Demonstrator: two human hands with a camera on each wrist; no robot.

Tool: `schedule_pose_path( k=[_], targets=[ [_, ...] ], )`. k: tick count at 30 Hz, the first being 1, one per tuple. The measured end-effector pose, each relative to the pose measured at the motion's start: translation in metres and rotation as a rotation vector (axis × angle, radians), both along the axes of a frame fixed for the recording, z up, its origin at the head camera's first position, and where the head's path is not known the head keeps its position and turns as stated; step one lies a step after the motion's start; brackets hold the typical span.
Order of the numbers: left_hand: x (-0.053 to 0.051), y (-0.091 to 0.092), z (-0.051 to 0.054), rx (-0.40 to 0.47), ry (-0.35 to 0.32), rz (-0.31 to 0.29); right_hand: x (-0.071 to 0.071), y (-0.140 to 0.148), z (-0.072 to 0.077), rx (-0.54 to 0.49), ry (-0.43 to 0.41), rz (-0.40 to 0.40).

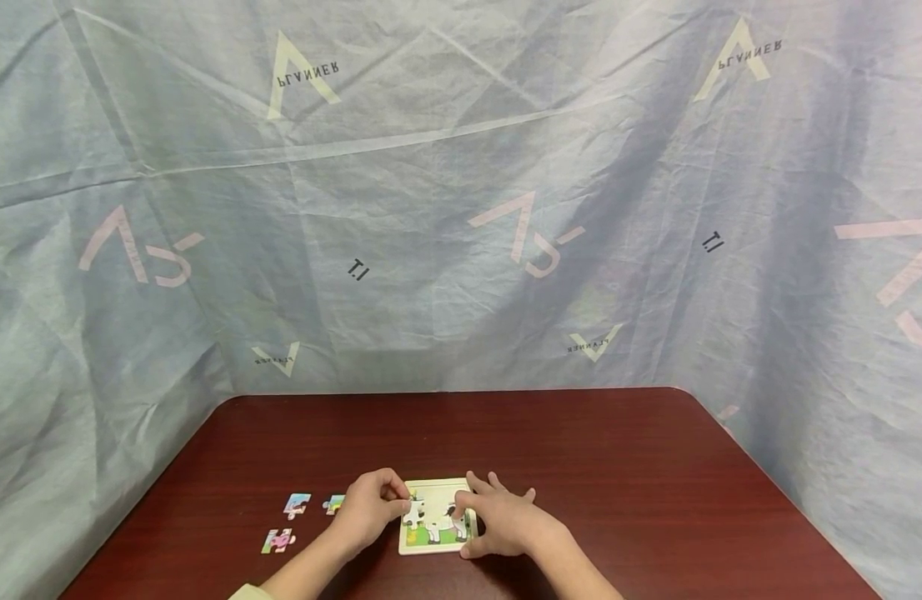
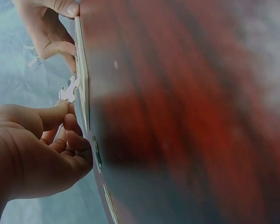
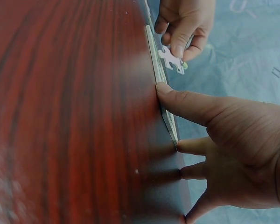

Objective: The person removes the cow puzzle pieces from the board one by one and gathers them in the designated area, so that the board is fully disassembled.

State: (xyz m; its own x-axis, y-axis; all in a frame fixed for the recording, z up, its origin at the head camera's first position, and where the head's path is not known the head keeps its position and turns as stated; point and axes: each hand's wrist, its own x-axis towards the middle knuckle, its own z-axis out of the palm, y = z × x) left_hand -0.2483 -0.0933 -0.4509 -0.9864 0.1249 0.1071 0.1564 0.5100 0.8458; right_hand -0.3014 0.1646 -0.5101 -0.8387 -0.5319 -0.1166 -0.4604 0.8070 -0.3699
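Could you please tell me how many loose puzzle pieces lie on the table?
3: a pinkish piece farthest left, a bluish piece beyond it, and another piece partly hidden by the left hand; more may be hidden.

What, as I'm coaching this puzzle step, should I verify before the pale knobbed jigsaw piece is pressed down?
1. Left hand pinches the pale knobbed jigsaw piece: ok.
2. Right hand touches the cream rectangular wood-look puzzle tray: ok.
3. Piece lies flat in the tray: not ok, held tilted.
4. Piece's shape matches its place in the tray: cannot tell.
5. Three loose multicoloured jigsaw pieces lie clear of the tray: ok.
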Motion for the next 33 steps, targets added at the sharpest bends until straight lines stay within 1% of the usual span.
schedule_pose_path(
  k=[3, 9, 15, 20, 26, 33],
  targets=[
    [0.002, -0.006, -0.001, -0.008, -0.003, 0.023, 0.0, 0.0, -0.001, -0.007, -0.006, 0.005],
    [0.005, -0.02, -0.002, -0.056, 0.005, 0.079, 0.001, 0.0, 0.0, -0.006, 0.002, 0.007],
    [0.011, -0.035, -0.003, -0.059, -0.009, 0.098, 0.003, 0.0, 0.002, -0.013, -0.003, 0.007],
    [0.013, -0.046, -0.005, -0.073, -0.015, 0.111, 0.005, 0.0, 0.005, -0.029, -0.012, 0.004],
    [0.017, -0.055, -0.005, -0.124, -0.02, 0.148, 0.005, 0.0, 0.005, -0.027, -0.009, 0.005],
    [0.022, -0.066, -0.005, -0.196, 0.007, 0.183, 0.002, 0.001, 0.003, -0.021, -0.008, 0.007]
  ],
)
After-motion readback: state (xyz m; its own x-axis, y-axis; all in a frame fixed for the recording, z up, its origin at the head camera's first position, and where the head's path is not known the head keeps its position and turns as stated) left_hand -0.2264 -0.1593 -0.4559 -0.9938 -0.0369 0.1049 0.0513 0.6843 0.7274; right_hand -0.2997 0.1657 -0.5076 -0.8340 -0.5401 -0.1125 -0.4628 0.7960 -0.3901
